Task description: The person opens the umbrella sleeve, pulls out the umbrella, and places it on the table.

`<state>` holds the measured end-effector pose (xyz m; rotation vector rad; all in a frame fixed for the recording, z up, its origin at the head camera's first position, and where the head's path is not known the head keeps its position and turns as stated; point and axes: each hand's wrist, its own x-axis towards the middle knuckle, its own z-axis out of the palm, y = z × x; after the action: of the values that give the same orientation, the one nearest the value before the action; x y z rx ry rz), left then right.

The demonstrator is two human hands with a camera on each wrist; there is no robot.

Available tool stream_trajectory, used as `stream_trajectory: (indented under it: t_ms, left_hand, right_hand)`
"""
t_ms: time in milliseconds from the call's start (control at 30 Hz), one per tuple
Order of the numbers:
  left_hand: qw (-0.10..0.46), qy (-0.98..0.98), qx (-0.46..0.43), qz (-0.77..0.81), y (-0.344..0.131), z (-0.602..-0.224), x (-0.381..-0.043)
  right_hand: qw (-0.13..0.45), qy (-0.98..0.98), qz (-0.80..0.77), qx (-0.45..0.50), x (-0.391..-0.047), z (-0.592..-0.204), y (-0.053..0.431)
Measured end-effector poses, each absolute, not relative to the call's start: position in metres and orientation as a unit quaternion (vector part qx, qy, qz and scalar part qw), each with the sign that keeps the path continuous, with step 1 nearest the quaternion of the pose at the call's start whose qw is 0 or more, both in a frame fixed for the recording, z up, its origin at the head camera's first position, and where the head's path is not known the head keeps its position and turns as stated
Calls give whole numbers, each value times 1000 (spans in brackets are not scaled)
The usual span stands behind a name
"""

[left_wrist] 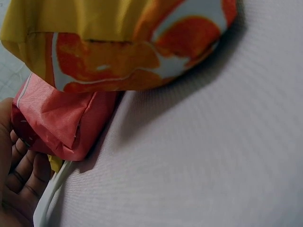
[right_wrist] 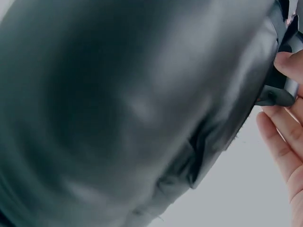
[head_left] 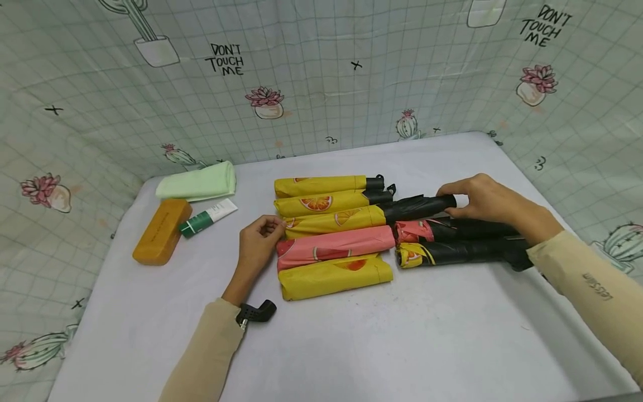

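A folded black umbrella (head_left: 414,208) lies partly inside a yellow orange-print sleeve (head_left: 346,218). My right hand (head_left: 489,204) grips the umbrella's bare right end between thumb and fingers; the right wrist view shows them at its tip. At the sleeve's left end, my left hand (head_left: 261,237) pinches the corner with curled fingers. Just nearer lie a pink sleeve (head_left: 336,245) and another yellow sleeve (head_left: 336,277), both flat. The pink one hides part of my left fingers in the left wrist view. Two sleeved umbrellas, one yellow (head_left: 318,186) and one with an orange slice (head_left: 346,202), lie behind.
Under my right forearm lie two black umbrellas, one with pink trim (head_left: 414,230) and one with yellow trim (head_left: 452,252). At the left are a yellow-brown block (head_left: 162,231), a green-and-white tube (head_left: 207,218) and a folded pale green cloth (head_left: 198,183). A printed curtain (head_left: 321,72) hangs behind the table.
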<state>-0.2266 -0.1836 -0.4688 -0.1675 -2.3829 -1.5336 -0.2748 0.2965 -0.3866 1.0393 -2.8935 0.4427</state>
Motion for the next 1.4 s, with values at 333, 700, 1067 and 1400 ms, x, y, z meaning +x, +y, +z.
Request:
stream_trajectory:
  t_ms: [333,700,1067,1400]
  left_hand:
    - [157,-830,-60,-532,-183,-470,-228]
    - [154,-830,-64,-533,-184,-473,-226]
    - [160,-831,-68,-528,-184,-471,-227]
    - [158,-822,-76,-541,-184,-470,-227]
  right_hand:
    - [38,-937,122,327,-271,-386,326]
    - [35,-938,118,326,-268,-384,334]
    - [67,-935,131,324,-269,-388,346]
    - [39,-951,137,274,-265,-394,364]
